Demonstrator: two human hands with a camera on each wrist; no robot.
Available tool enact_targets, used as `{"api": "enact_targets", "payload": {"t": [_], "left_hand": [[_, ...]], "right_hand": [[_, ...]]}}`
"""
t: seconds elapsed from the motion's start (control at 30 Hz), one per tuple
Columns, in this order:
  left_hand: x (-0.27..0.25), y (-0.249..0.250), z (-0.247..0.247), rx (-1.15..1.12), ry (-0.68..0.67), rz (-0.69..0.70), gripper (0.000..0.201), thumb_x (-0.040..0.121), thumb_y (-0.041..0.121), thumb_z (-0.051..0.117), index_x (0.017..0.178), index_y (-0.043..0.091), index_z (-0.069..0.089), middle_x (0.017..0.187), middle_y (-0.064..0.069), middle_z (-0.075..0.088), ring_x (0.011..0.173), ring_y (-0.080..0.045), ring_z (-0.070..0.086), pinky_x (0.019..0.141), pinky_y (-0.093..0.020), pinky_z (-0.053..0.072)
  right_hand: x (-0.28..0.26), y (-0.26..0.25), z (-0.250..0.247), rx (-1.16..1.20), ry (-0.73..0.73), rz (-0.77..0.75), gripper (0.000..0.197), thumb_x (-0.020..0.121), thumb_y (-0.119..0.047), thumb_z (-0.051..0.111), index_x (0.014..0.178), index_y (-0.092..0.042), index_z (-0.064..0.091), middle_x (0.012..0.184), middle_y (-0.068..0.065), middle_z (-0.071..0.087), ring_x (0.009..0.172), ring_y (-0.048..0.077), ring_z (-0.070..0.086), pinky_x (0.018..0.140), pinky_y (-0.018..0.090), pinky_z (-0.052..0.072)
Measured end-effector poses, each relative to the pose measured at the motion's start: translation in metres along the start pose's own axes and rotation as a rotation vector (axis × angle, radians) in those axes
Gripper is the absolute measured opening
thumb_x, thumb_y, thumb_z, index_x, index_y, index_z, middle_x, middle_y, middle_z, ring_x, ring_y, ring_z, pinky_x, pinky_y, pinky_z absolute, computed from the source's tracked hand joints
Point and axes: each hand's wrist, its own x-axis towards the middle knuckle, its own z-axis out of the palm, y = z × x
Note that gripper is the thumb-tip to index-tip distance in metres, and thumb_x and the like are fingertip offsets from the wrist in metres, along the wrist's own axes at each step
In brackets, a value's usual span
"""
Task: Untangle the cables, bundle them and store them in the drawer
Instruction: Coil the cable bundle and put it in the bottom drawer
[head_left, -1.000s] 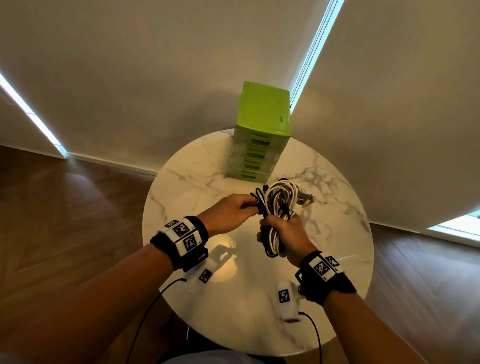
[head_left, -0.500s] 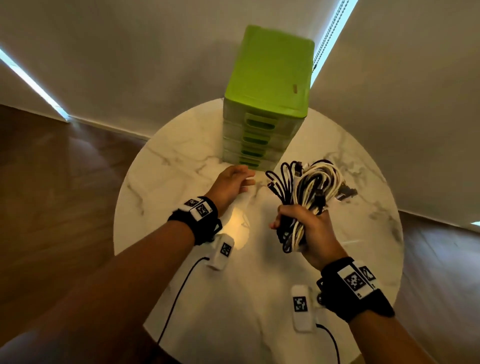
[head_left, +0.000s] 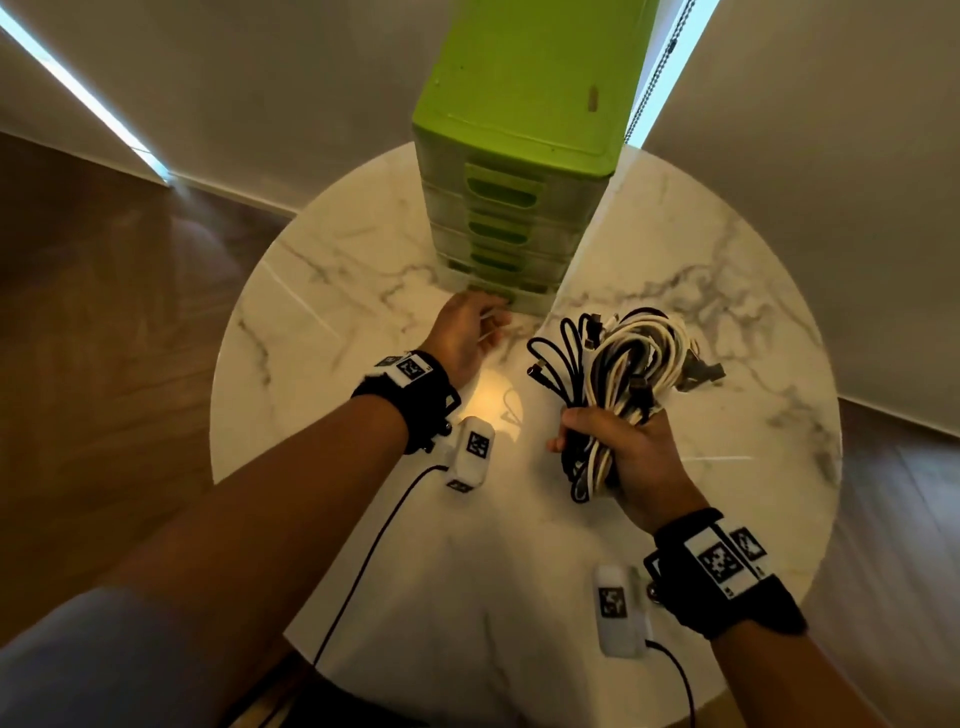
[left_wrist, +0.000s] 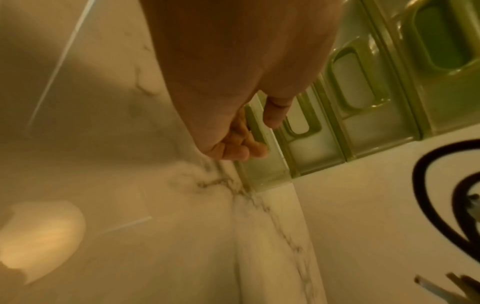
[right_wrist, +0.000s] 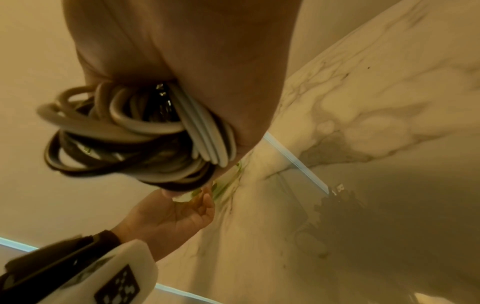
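Note:
My right hand (head_left: 623, 452) grips a bundle of black and white cables (head_left: 618, 358) by its lower end, above the round marble table (head_left: 322, 322). The loops fan out upward and to the right. A green drawer unit (head_left: 519, 104) stands at the table's far side with its drawers closed. My left hand (head_left: 467, 332) is at the bottom drawer (head_left: 527, 300). In the left wrist view its fingers (left_wrist: 249, 148) curl into that bottom drawer's (left_wrist: 262, 172) handle recess, with the thumb above. The right wrist view shows the cables (right_wrist: 124, 133) under my palm.
The drawer unit backs onto a pale wall, with a blind cord (head_left: 654, 73) hanging to its right. Wooden floor (head_left: 104, 312) surrounds the table. Bare marble lies left of my left hand and in front of both hands. A black cable loop (left_wrist: 426, 195) hangs close to the drawers' right.
My left hand let go of the cables and reached forward to the bottom drawer. The right hand kept the bundle and shifted right. The view moved closer to the drawer unit.

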Motion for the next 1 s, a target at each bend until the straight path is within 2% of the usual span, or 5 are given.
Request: {"api": "enact_targets", "payload": {"t": [0.43, 0.57, 0.77, 0.83, 1.0], "left_hand": [[-0.081, -0.053, -0.081, 0.119, -0.040, -0.112, 0.024, 0.105, 0.017, 0.045, 0.095, 0.015, 0.067, 0.084, -0.003, 0.065, 0.070, -0.014, 0.056, 0.070, -0.029, 0.043], [-0.097, -0.063, -0.108, 0.148, -0.069, -0.112, 0.018, 0.105, 0.018, 0.048, 0.117, 0.012, 0.060, 0.098, -0.003, 0.069, 0.072, -0.014, 0.060, 0.068, -0.028, 0.045], [-0.106, -0.056, -0.128, 0.332, -0.210, -0.150, 0.020, 0.104, 0.021, 0.047, 0.107, 0.013, 0.064, 0.093, -0.004, 0.069, 0.073, -0.016, 0.063, 0.061, -0.024, 0.047], [-0.105, -0.046, -0.135, 0.462, -0.268, -0.084, 0.018, 0.103, 0.021, 0.051, 0.111, 0.010, 0.065, 0.095, -0.007, 0.068, 0.072, -0.019, 0.061, 0.062, -0.026, 0.045], [-0.078, -0.005, -0.155, 0.917, -0.089, 0.414, 0.017, 0.098, 0.016, 0.062, 0.115, 0.012, 0.060, 0.103, -0.004, 0.058, 0.076, -0.011, 0.058, 0.066, -0.012, 0.043]], "right_hand": [[-0.041, 0.007, 0.032, -0.030, 0.061, -0.010, 0.009, 0.082, -0.003, 0.073, 0.076, 0.000, 0.067, 0.067, 0.018, 0.065, 0.064, 0.033, 0.067, 0.060, 0.037, 0.055], [-0.058, 0.015, 0.052, -0.113, 0.090, -0.020, 0.009, 0.084, -0.005, 0.072, 0.075, -0.004, 0.070, 0.068, 0.021, 0.066, 0.060, 0.032, 0.067, 0.057, 0.037, 0.051], [-0.062, 0.012, 0.088, -0.222, 0.159, -0.018, 0.008, 0.085, 0.000, 0.070, 0.088, 0.007, 0.067, 0.062, 0.010, 0.062, 0.037, 0.008, 0.053, 0.035, 0.015, 0.036], [-0.048, 0.010, 0.100, -0.270, 0.189, -0.049, 0.008, 0.080, -0.007, 0.074, 0.083, -0.010, 0.067, 0.060, -0.006, 0.065, 0.049, 0.005, 0.060, 0.045, 0.020, 0.046], [0.013, 0.010, 0.130, -0.325, 0.331, -0.043, 0.056, 0.054, -0.043, 0.074, 0.107, -0.025, 0.069, 0.101, -0.007, 0.074, 0.096, 0.016, 0.069, 0.092, 0.039, 0.057]]}}
